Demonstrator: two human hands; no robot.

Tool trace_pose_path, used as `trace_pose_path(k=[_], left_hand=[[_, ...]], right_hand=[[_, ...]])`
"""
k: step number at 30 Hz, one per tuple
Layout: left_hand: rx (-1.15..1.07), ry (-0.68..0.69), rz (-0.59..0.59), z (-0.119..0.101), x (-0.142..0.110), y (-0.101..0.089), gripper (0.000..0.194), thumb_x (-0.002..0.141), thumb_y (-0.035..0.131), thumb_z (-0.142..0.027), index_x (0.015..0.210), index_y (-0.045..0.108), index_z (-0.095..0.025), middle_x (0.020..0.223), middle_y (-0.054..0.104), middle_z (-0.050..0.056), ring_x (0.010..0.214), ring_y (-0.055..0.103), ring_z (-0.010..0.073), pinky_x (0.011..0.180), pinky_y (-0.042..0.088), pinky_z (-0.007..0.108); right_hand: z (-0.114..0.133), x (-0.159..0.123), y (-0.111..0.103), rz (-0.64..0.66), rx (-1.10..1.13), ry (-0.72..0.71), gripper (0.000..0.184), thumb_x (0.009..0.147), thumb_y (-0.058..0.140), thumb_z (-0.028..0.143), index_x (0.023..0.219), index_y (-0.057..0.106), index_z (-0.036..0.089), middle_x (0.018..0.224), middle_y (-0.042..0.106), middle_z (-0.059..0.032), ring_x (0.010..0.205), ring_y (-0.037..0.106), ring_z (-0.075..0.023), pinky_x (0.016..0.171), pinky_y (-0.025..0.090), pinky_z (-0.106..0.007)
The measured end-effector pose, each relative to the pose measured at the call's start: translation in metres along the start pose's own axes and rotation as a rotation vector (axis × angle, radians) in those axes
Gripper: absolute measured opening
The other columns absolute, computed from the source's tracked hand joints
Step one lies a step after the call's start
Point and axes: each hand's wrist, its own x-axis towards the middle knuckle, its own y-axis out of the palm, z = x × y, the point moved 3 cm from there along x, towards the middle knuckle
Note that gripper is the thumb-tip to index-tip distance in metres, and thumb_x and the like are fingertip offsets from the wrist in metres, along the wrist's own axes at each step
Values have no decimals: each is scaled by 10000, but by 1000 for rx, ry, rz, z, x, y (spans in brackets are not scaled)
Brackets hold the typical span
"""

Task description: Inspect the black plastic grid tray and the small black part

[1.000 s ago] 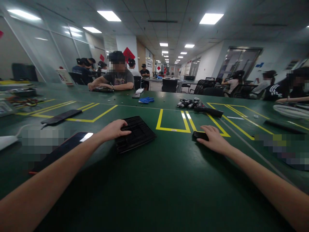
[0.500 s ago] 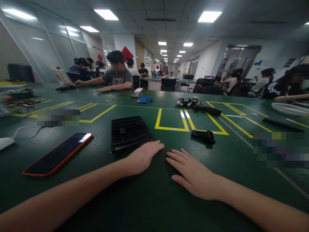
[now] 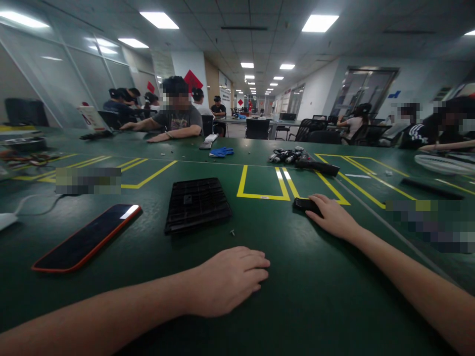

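Observation:
My left hand point(image 3: 230, 279) lies palm down on the green table point(image 3: 282, 296) near me, fingers loosely together and holding nothing. A tiny screw point(image 3: 232, 232) sits just beyond it, in front of a black ribbed plastic panel point(image 3: 196, 202) lying flat. My right hand point(image 3: 332, 217) reaches out to the right, its fingers curled over the right end of a small black part point(image 3: 302, 204) beside the yellow tape lines point(image 3: 243, 185).
A phone in a red case point(image 3: 87, 237) lies at left, with a white cable point(image 3: 22, 205) beyond it. Further back are a blue glove point(image 3: 221, 152), a cluster of black and silver parts point(image 3: 287, 156) and a long black tool point(image 3: 317, 168). Other people sit at the far side and right.
My right hand moved from the table's middle forward and right onto the small black part. My left hand drew back toward me, away from the black panel, uncovering a screw.

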Motion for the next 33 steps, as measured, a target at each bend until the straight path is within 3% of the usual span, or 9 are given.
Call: trace_pose_path(k=[4,8,14,18,22,26,30,31,33], left_hand=[[212,-177,-104,31,-2,-1,325,884,398,-143,1175,539,-166,1234,556,105,1072,529,211,897,442,378],[334,-401,-57,63,-3,-2,240,891,424,-209,1035,598,-127,1060,592,109,908,544,210,785,463,356],[277,-382,32,74,-3,-5,220,914,381,-190,924,592,-130,944,574,73,842,533,177,749,447,300],[259,-426,20,77,-5,-7,191,900,422,-238,965,565,-130,975,552,81,854,536,186,750,447,307],[184,-468,6,77,-7,-5,192,891,426,-275,851,560,-144,886,556,69,786,538,191,706,441,323],[-322,-634,-215,89,-9,-22,165,848,478,-319,807,524,-166,773,564,38,669,542,164,590,443,289],[-963,-875,-709,128,-25,-60,65,762,512,-161,812,471,-166,744,579,30,594,558,123,494,420,217],[-1014,-912,-827,141,-31,-69,101,727,503,-115,804,464,-167,712,564,16,563,544,108,481,407,202],[-914,-1002,-875,167,-45,-81,106,692,482,-110,778,473,-172,625,510,-15,496,496,97,438,359,189]], right_hand=[[-3,1,7,57,84,20,469,849,372,413,1215,467,135,1256,480,-145,1076,521,-288,947,433,-438],[-2,1,8,34,84,14,462,851,369,423,1211,463,148,1256,476,-142,1077,519,-297,947,431,-452],[-5,1,8,25,104,12,436,846,388,423,1197,471,178,1241,486,-141,1053,527,-298,917,443,-463],[-3,1,7,47,101,20,452,847,380,413,1204,466,150,1250,475,-147,1056,519,-298,929,434,-463],[-2,1,6,51,103,19,458,846,381,418,1210,463,151,1263,468,-142,1066,512,-299,937,433,-463],[-3,1,7,57,112,22,469,848,380,423,1220,455,147,1261,469,-136,1066,506,-295,946,429,-464],[-3,1,7,65,113,29,479,848,376,431,1223,456,143,1265,465,-140,1070,504,-299,942,431,-468],[-2,1,6,62,112,30,474,848,376,429,1219,460,146,1264,466,-141,1071,504,-302,938,433,-472],[-2,2,6,53,114,31,461,845,381,420,1209,468,152,1257,473,-144,1071,507,-303,936,433,-473]])
